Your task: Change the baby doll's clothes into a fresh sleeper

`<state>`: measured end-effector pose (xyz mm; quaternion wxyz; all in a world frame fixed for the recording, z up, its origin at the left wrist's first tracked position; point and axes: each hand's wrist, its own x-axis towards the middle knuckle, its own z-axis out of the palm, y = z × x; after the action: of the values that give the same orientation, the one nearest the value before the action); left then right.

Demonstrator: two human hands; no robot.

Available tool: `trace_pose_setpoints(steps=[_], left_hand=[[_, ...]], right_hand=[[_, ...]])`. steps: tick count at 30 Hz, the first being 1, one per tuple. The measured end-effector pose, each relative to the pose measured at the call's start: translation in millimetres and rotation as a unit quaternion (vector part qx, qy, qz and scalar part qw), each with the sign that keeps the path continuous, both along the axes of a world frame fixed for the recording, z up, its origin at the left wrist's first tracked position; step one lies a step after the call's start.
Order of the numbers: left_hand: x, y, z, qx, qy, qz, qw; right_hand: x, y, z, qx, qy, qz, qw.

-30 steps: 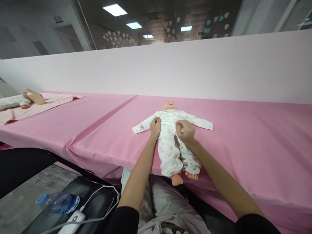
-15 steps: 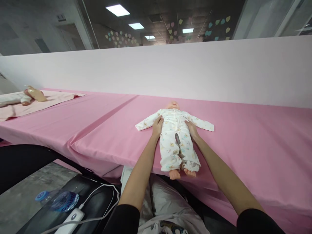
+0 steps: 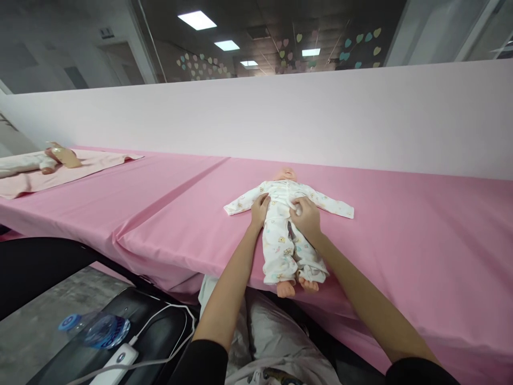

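A baby doll [image 3: 286, 174] lies on its back on the pink-covered table, its bare feet toward me. It wears a white printed baby top [image 3: 281, 190] with the sleeves spread out sideways, and matching split-crotch trousers [image 3: 277, 243]. At the left side of the waist, my left hand [image 3: 260, 210] is closed on the edge of the clothing, its fingertips partly hidden. Over the front of the waist, my right hand [image 3: 306, 218] pinches a fold of the white cloth; whether it is top or waistband is unclear.
A pink cloth [image 3: 230, 230] covers the table, backed by a low white wall [image 3: 256, 120]. Far left, another doll and a yellowish bottle [image 3: 67, 157] lie on a pale mat [image 3: 102, 162]. Below left, a chair holds a water bottle [image 3: 106, 330] and a white cabled device [image 3: 116, 364].
My right hand has moved left from the doll's right-hand side onto the front of the waist and now pinches cloth. My left hand stays at the other side.
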<state>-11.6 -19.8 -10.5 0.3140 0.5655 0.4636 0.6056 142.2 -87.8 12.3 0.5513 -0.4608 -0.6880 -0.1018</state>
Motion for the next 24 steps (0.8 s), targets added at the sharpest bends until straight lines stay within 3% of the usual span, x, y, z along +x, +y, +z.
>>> trace_pose_setpoints(steps=[3, 8, 12, 15, 18, 21, 24], left_hand=[[0, 0, 0.9, -0.012, 0.003, 0.007, 1.000], [0, 2, -1.1, -0.009, 0.002, 0.003, 1.000], [0, 5, -3.6, -0.012, 0.001, 0.001, 1.000], [0, 4, -3.8, -0.007, 0.014, 0.005, 1.000], [-1, 1, -1.3, 0.005, 0.029, 0.033, 0.999], [-1, -3, 2.7, 0.008, 0.064, 0.132, 0.989], [-1, -6, 4.4, 0.025, 0.092, 0.240, 0.966]], right_hand=[[3, -2, -0.4, 0.043, 0.022, 0.031, 0.998], [3, -7, 3.2, -0.002, -0.116, 0.127, 0.985], [1, -10, 4.7, -0.047, -0.136, 0.127, 0.981], [0, -11, 3.3, -0.031, -0.112, 0.119, 0.986], [-2, -12, 2.4, 0.001, -0.029, 0.118, 0.993], [-1, -7, 5.5, 0.003, 0.158, 0.078, 0.984], [10, 3, 11.1, -0.026, 0.401, 0.008, 0.916]])
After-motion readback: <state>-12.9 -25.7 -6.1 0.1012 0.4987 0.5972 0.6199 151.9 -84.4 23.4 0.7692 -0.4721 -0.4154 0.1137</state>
